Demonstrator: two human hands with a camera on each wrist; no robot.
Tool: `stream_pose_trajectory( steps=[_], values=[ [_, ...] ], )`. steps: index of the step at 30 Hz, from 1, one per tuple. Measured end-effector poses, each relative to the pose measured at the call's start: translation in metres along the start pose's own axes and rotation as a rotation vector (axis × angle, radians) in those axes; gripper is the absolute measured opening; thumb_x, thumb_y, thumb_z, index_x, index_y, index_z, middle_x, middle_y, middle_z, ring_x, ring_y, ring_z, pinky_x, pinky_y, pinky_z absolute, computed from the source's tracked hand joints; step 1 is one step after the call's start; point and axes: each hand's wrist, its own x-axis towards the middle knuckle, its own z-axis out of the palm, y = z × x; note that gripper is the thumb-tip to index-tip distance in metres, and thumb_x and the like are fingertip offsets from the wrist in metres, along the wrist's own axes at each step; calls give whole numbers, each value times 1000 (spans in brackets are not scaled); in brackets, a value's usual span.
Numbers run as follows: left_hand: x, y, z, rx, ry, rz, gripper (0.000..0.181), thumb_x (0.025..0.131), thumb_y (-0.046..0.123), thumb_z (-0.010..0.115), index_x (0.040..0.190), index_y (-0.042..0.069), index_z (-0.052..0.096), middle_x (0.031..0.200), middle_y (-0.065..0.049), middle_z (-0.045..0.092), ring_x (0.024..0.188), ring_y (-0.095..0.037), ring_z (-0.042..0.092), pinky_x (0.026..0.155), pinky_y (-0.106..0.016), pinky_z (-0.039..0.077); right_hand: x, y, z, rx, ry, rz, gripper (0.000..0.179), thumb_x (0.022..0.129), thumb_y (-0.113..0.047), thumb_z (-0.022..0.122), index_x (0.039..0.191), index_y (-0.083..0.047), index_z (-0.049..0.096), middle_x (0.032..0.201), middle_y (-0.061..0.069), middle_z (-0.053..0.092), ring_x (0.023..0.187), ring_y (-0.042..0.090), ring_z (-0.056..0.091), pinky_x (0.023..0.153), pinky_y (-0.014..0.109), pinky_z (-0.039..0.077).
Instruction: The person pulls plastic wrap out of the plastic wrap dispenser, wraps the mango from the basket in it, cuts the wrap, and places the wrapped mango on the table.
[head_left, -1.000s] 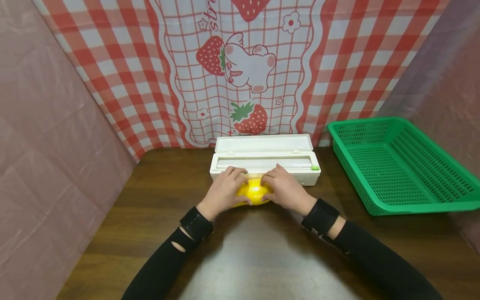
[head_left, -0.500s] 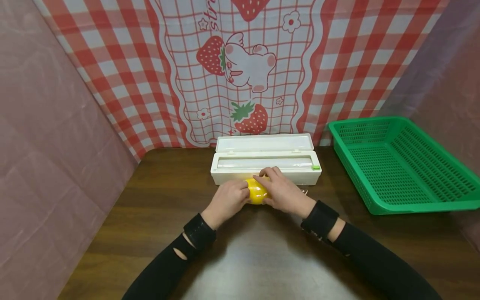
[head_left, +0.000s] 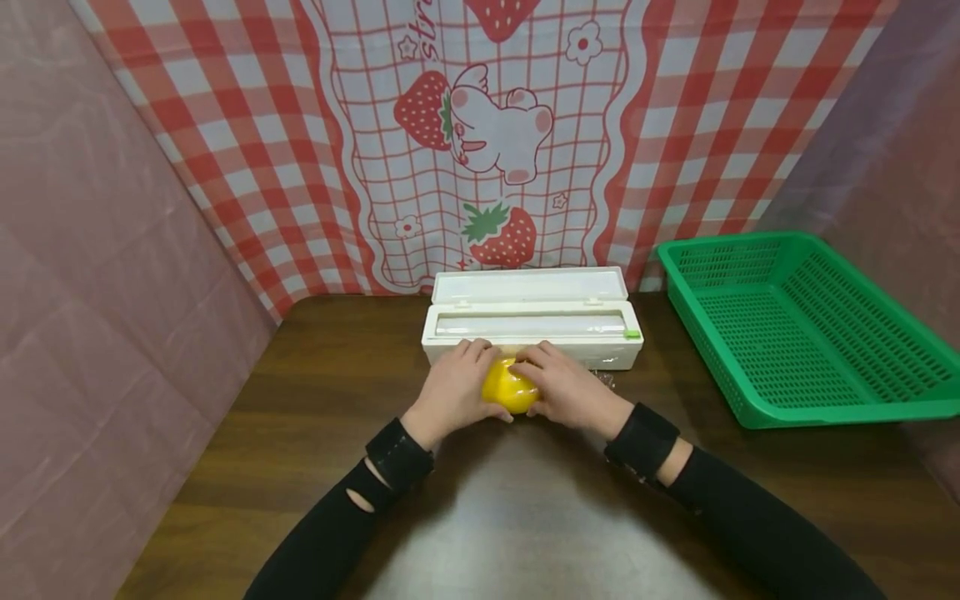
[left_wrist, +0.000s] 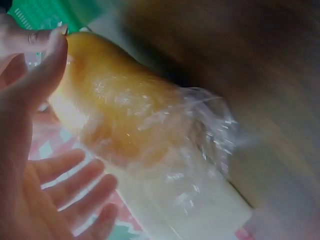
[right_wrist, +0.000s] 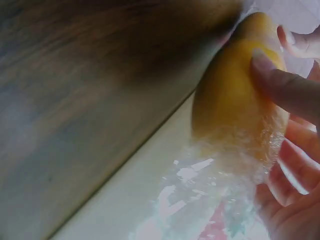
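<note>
A smooth yellow fruit [head_left: 510, 390], which looks like a mango, is wrapped in clear cling film [left_wrist: 215, 125], whose loose, crumpled end shows in both wrist views. In the head view my left hand [head_left: 452, 392] lies round its left side, fingers on the far side and thumb on the near side. My right hand [head_left: 573, 390] holds the right side, its thumb pressing the skin in the right wrist view. Just behind the fruit stands a white cling film dispenser box [head_left: 531, 353] with its lid [head_left: 528, 286] raised and a film roll inside.
A green slotted plastic basket [head_left: 810, 350] stands on the right of the dark wooden table [head_left: 315, 400]. A red and white checked strawberry cloth [head_left: 495, 133] hangs behind. A green slider [head_left: 632, 334] sits at the box's right end.
My left hand drew its fingers in on the film, then spread them round the fruit again. The right hand's fingers shifted across the fruit. Loose film now shows to the right of my right hand.
</note>
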Motion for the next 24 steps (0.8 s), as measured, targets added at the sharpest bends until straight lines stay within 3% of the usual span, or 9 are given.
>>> stream_pose_trajectory(
  steps=[6, 11, 16, 19, 24],
  values=[
    [1, 9, -2, -15, -90, -16, 100, 59, 77, 58, 137, 18, 36, 126, -3, 49, 104, -20, 46, 90, -38, 40, -7, -7, -4, -34, 93, -129, 61, 67, -28, 80, 120, -7, 56, 119, 8, 50, 108, 22, 42, 92, 34, 38],
    [1, 13, -7, 23, -86, -12, 97, 62, 72, 62, 136, 16, 36, 122, -3, 52, 96, -18, 50, 79, -34, 46, -9, -11, -9, -56, 129, -100, 68, 68, -31, 79, 124, -6, 51, 121, 9, 47, 109, 23, 40, 94, 35, 36],
    [3, 21, -14, 139, -22, 39, 100, 60, 66, 70, 134, 7, 39, 125, -7, 52, 104, -21, 50, 85, -34, 45, -9, -14, -13, -131, 109, -7, 104, 63, -44, 79, 143, -3, 28, 141, 16, 33, 121, 29, 33, 101, 41, 30],
    [3, 25, -17, 143, 36, 68, 99, 60, 65, 71, 132, 3, 41, 121, -9, 55, 102, -22, 52, 86, -33, 44, -8, -14, -17, -153, 73, 53, 122, 57, -56, 78, 148, -4, 14, 148, 16, 25, 124, 30, 32, 101, 41, 31],
    [4, 26, -21, 91, 148, 90, 93, 65, 66, 66, 133, 7, 41, 123, -6, 53, 98, -18, 52, 86, -30, 44, -7, -15, -25, -95, 90, 134, 122, 56, -58, 77, 148, -7, 16, 136, 12, 41, 112, 25, 43, 91, 41, 41]
  ],
)
